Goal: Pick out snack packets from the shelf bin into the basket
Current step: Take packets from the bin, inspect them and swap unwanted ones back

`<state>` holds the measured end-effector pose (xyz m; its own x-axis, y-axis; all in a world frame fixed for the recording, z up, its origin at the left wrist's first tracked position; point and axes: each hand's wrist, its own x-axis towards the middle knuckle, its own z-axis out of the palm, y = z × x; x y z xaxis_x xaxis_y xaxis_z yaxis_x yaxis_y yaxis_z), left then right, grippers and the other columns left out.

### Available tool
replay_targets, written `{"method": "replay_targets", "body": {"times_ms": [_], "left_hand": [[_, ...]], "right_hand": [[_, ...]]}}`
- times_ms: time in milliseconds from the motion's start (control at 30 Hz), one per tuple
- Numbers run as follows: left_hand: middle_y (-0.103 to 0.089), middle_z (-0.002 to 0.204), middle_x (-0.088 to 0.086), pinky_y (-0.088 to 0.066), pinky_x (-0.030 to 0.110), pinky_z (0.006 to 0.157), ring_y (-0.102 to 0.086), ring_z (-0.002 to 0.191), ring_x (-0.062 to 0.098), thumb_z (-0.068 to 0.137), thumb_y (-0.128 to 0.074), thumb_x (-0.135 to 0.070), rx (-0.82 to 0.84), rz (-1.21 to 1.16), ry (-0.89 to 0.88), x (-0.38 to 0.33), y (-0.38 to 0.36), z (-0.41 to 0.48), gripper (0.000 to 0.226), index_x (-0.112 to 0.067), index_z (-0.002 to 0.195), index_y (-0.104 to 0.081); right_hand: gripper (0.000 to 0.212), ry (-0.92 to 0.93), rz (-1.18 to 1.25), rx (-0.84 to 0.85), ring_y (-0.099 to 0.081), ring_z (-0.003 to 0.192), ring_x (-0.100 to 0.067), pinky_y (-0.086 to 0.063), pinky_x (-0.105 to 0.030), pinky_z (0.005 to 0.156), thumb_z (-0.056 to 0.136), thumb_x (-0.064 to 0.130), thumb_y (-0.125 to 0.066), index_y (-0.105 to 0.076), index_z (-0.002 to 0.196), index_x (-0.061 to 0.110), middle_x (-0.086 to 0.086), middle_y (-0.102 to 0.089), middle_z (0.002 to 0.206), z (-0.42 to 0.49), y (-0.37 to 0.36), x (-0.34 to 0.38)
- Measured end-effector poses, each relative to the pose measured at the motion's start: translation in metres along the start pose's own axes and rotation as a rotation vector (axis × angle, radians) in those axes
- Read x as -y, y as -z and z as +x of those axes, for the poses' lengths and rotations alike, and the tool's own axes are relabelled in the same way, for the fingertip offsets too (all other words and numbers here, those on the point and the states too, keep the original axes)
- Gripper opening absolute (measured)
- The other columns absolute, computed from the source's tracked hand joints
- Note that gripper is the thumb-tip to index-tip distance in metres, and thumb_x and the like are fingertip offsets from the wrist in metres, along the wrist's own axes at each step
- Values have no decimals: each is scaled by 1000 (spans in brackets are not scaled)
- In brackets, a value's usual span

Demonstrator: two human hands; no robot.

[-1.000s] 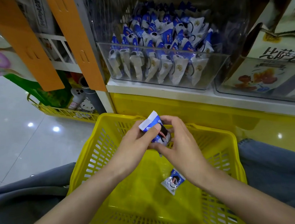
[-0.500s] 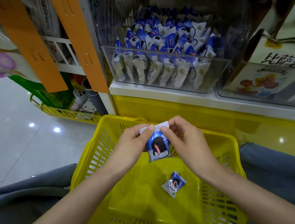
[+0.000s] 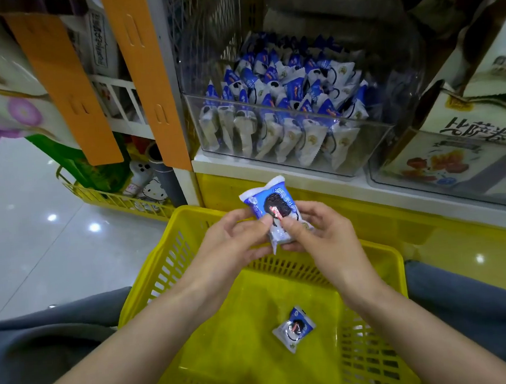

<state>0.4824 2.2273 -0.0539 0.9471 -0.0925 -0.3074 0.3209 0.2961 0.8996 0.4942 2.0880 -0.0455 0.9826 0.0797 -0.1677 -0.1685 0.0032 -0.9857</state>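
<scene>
A blue and white snack packet with a dark cookie picture is held above the far rim of the yellow basket. My left hand pinches its left side and my right hand grips its right side, thumbs on the front. A second packet of the same kind lies on the basket floor. The clear shelf bin above holds several more packets.
A second clear bin with printed boxes stands to the right on the same shelf. Orange panels hang at the left of the rack. A smaller yellow basket of goods sits on the tiled floor at left. My knees in grey trousers flank the basket.
The packet has been turned from hanging by its top edge to face up, and both hands have shifted from its top seam to its sides.
</scene>
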Motion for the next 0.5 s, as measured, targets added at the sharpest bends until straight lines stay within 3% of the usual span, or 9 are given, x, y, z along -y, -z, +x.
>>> {"method": "replay_targets", "body": {"times_ms": [67, 133, 200, 300, 500], "left_hand": [[-71, 99, 11, -55, 35, 81, -67, 90, 20, 80, -63, -17, -68, 98, -47, -1, -3, 3, 32, -8, 111, -59], [-69, 100, 12, -56, 29, 75, -66, 86, 15, 88, -57, -10, -80, 208, -124, -3, -3, 6, 21, -10, 109, -59], [-67, 96, 6, -54, 21, 69, -64, 82, 7, 90, -52, -5, -35, 317, -193, -6, -4, 11, 19, -18, 104, -57], [-66, 95, -6, -51, 19, 71, -62, 79, 1, 92, -51, -6, -8, 514, -282, -10, -8, 13, 23, -26, 101, -56], [-55, 119, -13, -41, 22, 91, -52, 107, 3, 93, -48, -28, -62, 864, -591, -34, -23, 14, 34, -21, 126, -48]], "right_hand": [[22, -52, 63, 23, -67, 66, -5, -55, -17, 59, 84, 2, -60, -57, 106, 3, -5, -67, 93, 1, -1, 2], [17, -52, 31, 39, -67, 71, -6, -54, -17, 64, 86, 6, -59, -58, 103, 6, -7, -68, 93, 3, 1, 5], [14, -22, -26, 20, -64, 74, -7, -51, -15, 67, 87, 10, -58, -59, 100, 8, -9, -69, 91, 4, 5, 7], [13, 49, -88, 5, -62, 77, -7, -49, -15, 69, 85, 9, -61, -61, 97, 13, -6, -70, 89, 5, 8, 13], [20, 301, -175, -86, -64, 82, -1, -47, -11, 72, 80, 11, -66, -61, 95, 25, 9, -70, 89, 5, 15, 33]]}}
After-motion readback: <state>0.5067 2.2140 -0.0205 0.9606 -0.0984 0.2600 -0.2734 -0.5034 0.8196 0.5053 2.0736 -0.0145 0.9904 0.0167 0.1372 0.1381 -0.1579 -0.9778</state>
